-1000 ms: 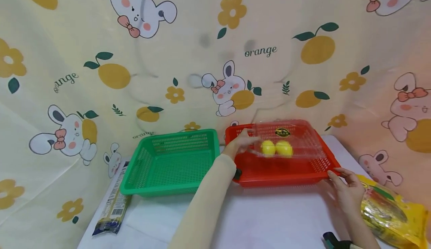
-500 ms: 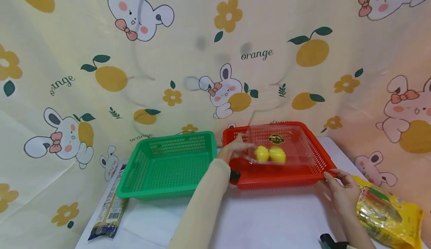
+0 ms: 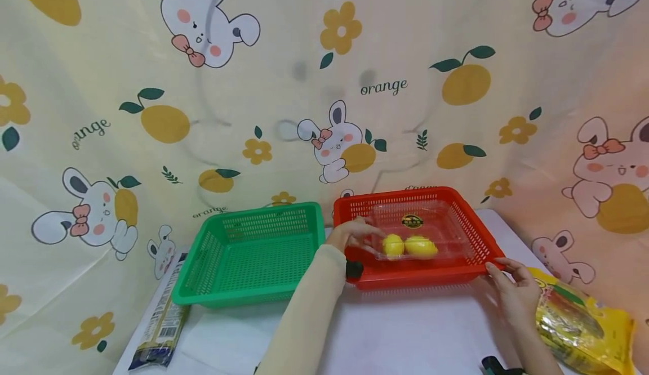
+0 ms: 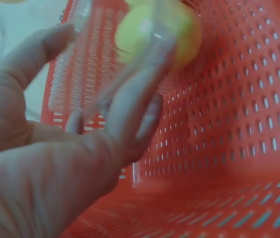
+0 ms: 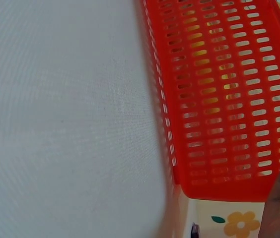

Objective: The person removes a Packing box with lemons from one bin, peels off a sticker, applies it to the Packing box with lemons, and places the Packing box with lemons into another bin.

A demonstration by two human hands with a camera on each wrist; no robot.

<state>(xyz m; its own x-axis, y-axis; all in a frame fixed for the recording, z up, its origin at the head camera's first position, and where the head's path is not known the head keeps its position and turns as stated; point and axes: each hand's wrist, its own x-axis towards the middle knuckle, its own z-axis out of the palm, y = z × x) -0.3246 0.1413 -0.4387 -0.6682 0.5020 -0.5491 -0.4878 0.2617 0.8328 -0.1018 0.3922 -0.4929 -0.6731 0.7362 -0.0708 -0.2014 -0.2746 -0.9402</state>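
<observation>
A clear plastic fruit box (image 3: 446, 226) with a dark and gold label lies inside the red basket (image 3: 421, 278), with yellow lemons (image 3: 421, 246) showing through its front part. My left hand (image 3: 357, 234) holds the box by its left end, thumb on one side and fingers on the other. In the left wrist view, that left hand (image 4: 75, 144) overlaps the box wall, with a lemon (image 4: 157, 34) just beyond the fingers. At the basket's front right corner, my right hand (image 3: 517, 293) pinches the rim; only part of this right hand (image 5: 279, 198) shows in the right wrist view.
A green basket (image 3: 258, 259) stands to the left of the red one. Left of it lies a long narrow packet (image 3: 162, 318), partly hidden by its rim. A yellow bag (image 3: 583, 318) lies at the right, beside my right forearm. A patterned cloth (image 3: 284, 82) hangs behind the table.
The plastic box has come down lower into the red basket, and the right-hand lemon has turned inside it. My right hand stays on the rim. The head view has shifted slightly.
</observation>
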